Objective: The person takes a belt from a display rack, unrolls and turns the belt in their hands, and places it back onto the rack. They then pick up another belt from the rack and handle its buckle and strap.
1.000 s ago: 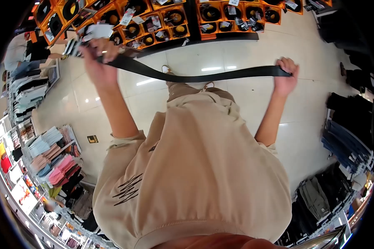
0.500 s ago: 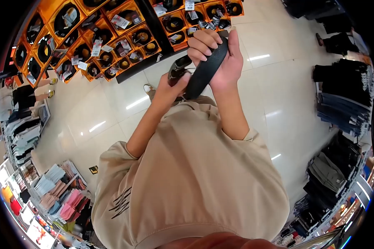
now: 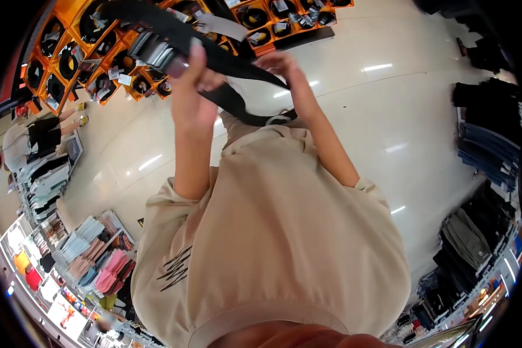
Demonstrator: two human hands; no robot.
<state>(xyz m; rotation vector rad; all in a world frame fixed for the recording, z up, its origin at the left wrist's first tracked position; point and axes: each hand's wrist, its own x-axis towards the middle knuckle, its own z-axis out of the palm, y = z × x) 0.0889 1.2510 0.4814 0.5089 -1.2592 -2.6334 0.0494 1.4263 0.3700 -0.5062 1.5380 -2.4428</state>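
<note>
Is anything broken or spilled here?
Nothing looks broken or spilled. The black belt looks loopy, probably just from being handled. There's a tiny dark speck on the floor; I can't tell what it is.

At the upper left of the frame, a long black strap [image 3: 229, 62] is showing a mostly matt, smooth, leather-like surface, and its silvery metal buckle [image 3: 155, 51] is gleaming glossily, though blurred. Behind it, the orange open-fronted display boxes [image 3: 75, 49] are looking smooth and slightly shiny, with pale paper-like tags [image 3: 124, 79] hanging among them. Across the middle, the cream floor tiles [image 3: 383, 110] are appearing smooth and polished, reflecting lights as white streaks. The beige cloth top [image 3: 284, 232] is filling the lower centre, looking soft and matt with loose folds. At the lower left, stacked pink cloth garments [image 3: 113, 271] are looking matt.
</note>
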